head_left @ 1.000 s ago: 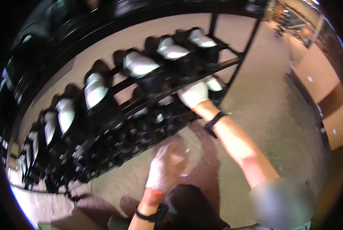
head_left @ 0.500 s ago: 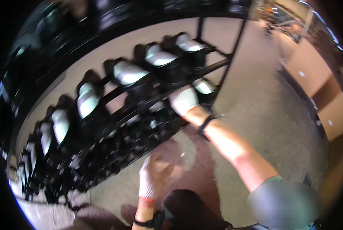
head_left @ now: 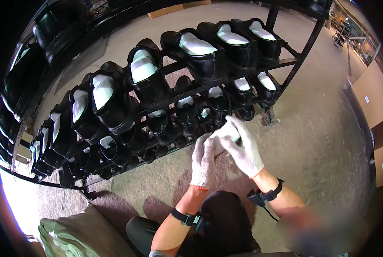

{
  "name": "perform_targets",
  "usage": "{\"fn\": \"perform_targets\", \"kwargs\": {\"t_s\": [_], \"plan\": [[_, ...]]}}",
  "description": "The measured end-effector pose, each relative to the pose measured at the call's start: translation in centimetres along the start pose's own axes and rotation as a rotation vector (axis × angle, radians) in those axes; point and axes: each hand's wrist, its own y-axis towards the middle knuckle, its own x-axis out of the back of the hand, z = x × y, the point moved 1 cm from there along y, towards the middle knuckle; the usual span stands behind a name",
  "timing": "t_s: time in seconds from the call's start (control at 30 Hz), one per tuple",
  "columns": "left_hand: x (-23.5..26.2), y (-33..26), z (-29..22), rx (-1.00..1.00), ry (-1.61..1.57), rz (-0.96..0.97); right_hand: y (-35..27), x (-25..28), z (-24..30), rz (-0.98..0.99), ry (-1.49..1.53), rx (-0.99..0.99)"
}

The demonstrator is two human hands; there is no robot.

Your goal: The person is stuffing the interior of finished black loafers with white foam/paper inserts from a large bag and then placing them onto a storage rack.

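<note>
**Below the rack, white stuffing is worked between two gloved hands**

Nearest the camera, a green sack is seen at the lower left, beside a dark-trousered knee. Just above it, both hands are brought together over the concrete floor. The left hand, in a white knit glove, is curled about a wad of white stuffing; the right hand is closed over the same wad from above, a small dark patch showing between its fingers. What that patch is cannot be told. A dark band is worn on each wrist.

The wad is judged best pressed compact and smooth before it is seated, so that a toe would be filled evenly, as in the shoes already packed.

Beyond the hands, a black metal rack is stood on the floor. On its upper visible row, about nine black shoes can be counted, each filled white. On the lower row, roughly eight more are made out; further tiers are too dark to count. Cardboard boxes are seen at the far right.
</note>
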Motion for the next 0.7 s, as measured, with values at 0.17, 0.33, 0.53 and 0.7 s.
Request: {"fn": "perform_targets", "kwargs": {"t_s": [0.17, 0.33, 0.53, 0.7], "plan": [[-1.0, 0.0, -2.7, 0.009, 0.14, 0.099, 8.2, 1.9, -2.7, -0.501, 0.243, -0.087], [1.1, -3.8, -3.3, 0.087, 0.257, 0.217, 13.3, -1.3, -2.1, -0.315, -0.747, 0.367], [8.4, -9.2, -5.5, 0.061, 0.476, 0.126, 13.1, -1.9, -3.0, 0.002, -0.882, 0.302], [4.8, -4.5, -2.1, 0.473, 0.232, 0.265, 13.1, -2.5, -4.8, -0.122, -0.816, 0.343]]}}
